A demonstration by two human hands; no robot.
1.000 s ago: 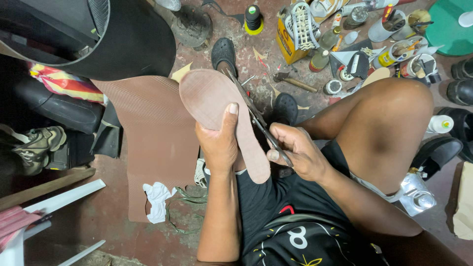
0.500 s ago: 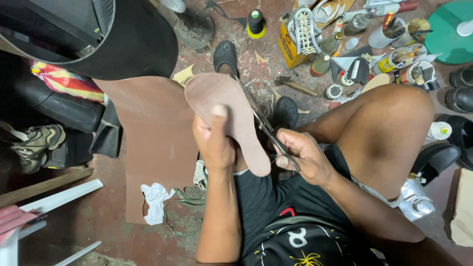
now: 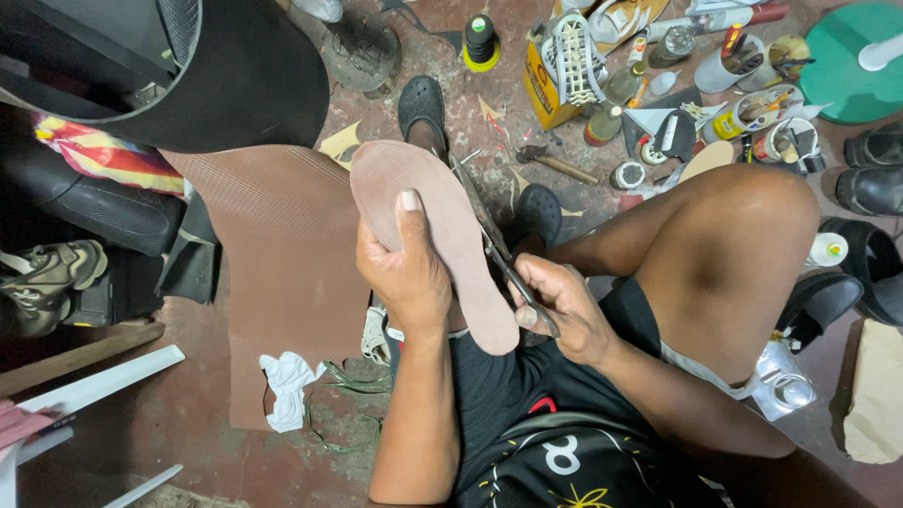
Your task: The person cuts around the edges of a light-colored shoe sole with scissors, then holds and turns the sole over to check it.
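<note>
Your left hand (image 3: pixel 406 273) grips the pinkish sole cutout (image 3: pixel 431 230), thumb pressed on its face, fingers curled behind. Your right hand (image 3: pixel 562 310) has fingers closed around the scissors (image 3: pixel 499 249), blades against the sole's right edge.

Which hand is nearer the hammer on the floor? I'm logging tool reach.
Right. The right hand, gripping scissors, sits just below the hammer. The left hand holds the sole farther off to the side.
</note>
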